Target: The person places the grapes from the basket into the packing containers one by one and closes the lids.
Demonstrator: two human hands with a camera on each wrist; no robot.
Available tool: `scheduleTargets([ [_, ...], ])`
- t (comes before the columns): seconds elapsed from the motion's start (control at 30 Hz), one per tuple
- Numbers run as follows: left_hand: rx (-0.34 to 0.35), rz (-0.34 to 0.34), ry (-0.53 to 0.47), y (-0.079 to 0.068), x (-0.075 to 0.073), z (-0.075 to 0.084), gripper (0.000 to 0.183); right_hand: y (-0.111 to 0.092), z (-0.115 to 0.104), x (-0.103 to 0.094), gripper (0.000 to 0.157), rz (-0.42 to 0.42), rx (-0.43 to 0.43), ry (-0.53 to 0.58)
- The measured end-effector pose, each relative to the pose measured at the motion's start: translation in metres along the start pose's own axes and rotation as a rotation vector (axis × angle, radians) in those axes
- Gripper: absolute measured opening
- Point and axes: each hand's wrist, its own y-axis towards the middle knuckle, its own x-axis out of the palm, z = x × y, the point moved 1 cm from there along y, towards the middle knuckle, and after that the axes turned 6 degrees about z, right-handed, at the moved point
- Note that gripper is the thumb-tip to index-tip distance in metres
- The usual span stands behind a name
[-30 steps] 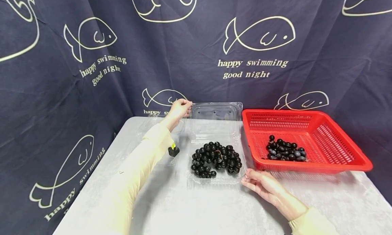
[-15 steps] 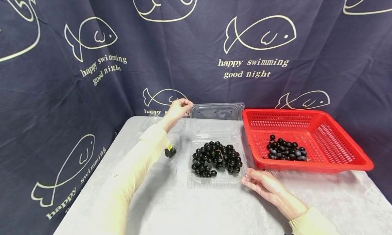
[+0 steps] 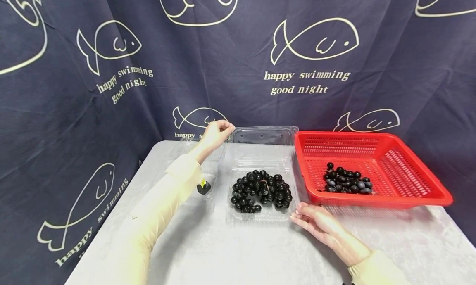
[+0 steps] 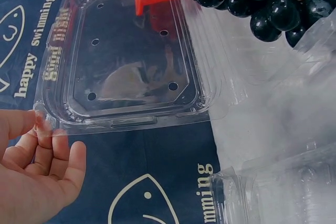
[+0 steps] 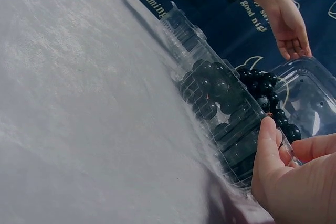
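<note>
A clear plastic clamshell box [image 3: 232, 219] stands unfolded on the table, a bunch of dark grapes [image 3: 262, 190] in its base. My left hand [image 3: 215, 135] pinches the far left corner of the raised lid [image 3: 262, 137]; the left wrist view shows thumb and fingertips on that lid [image 4: 131, 59] corner, the other fingers loosely curled. At the base's near right corner, my right hand [image 3: 321, 225] grips the rim; in the right wrist view its thumb is outside the wall and its fingers are across the rim. The grapes [image 5: 220, 95] show through the wall there.
To the right sits a red plastic basket [image 3: 410, 181] holding loose dark grapes [image 3: 347, 181]. Another clear container [image 4: 294, 187] lies left of the box, partly behind my left arm. A dark fish-print cloth [image 3: 238, 70] hangs behind the grey table [image 3: 260, 256].
My left hand has tilted the lid slightly, its top edge now a little lower. The left forearm has shifted a bit left. My right hand keeps its grip on the box corner.
</note>
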Motion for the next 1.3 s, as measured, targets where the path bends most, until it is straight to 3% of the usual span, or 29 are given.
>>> scheduleTargets([
  [0.6, 0.074, 0.001, 0.029, -0.026, -0.008, -0.001, 0.016, 0.002, -0.001, 0.002, 0.021, -0.017, 0.019, 0.046],
  [0.77, 0.098, -0.010, -0.014, -0.035, -0.009, -0.002, 0.015, 0.002, -0.001, 0.002, 0.021, -0.021, 0.025, 0.034],
  [1.03, 0.167, 0.017, 0.049, -0.045, -0.008, -0.006, 0.015, 0.001, -0.002, 0.001, 0.027, -0.073, 0.044, 0.015],
  [1.3, 0.203, 0.028, 0.015, -0.058, -0.008, -0.009, 0.012, -0.002, -0.004, -0.001, 0.026, -0.096, 0.074, -0.011],
])
